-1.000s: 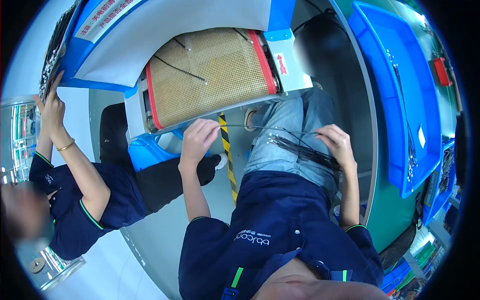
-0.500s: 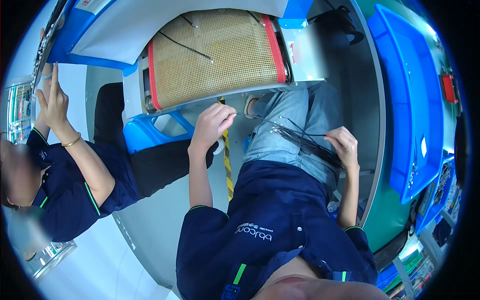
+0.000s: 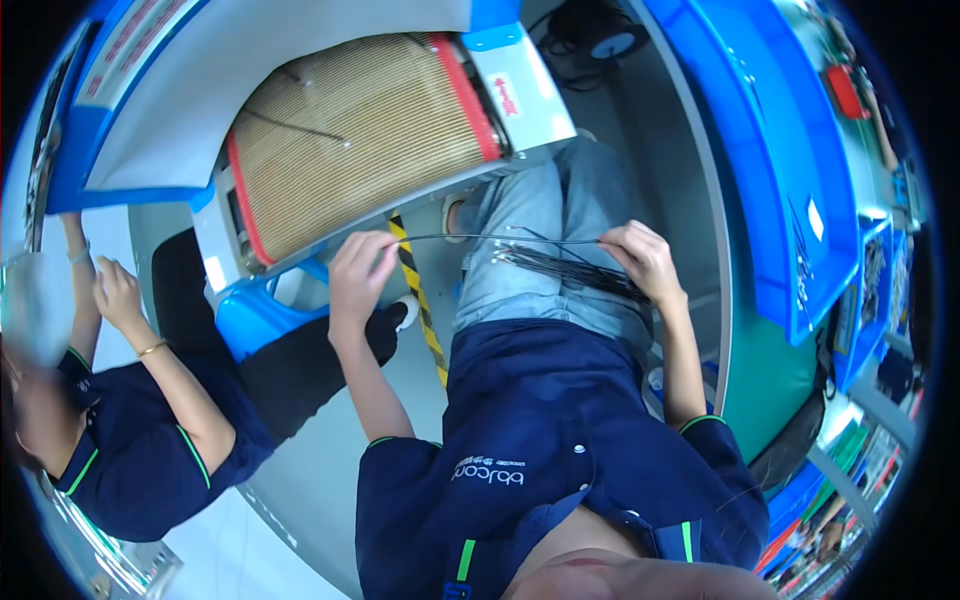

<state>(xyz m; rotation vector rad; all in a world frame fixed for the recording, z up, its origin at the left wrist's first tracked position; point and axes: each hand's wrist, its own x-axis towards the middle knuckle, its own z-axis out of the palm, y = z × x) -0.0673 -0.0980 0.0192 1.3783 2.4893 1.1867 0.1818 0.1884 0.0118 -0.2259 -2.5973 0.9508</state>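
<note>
My left hand point(image 3: 360, 275) pinches one end of a single thin black cable point(image 3: 500, 239) that stretches level across to my right hand point(image 3: 640, 262). My right hand grips a bundle of black cables point(image 3: 570, 270) lying across my lap on the jeans, and it touches the far end of the single cable. Just beyond my left hand is the near edge of a tan mesh conveyor belt point(image 3: 350, 140) with red side strips. One thin black cable point(image 3: 290, 125) lies on the belt.
A co-worker in a dark blue shirt sits at my left, a hand point(image 3: 115, 290) raised toward a blue bench. A black-and-yellow striped line point(image 3: 425, 310) runs on the grey floor. A long blue tray point(image 3: 790, 200) stands on the green table at my right.
My left hand has drawn one cable out of the bundle and stretched it sideways toward the belt edge. The view has tilted down a little. The co-worker's hands have shifted.
</note>
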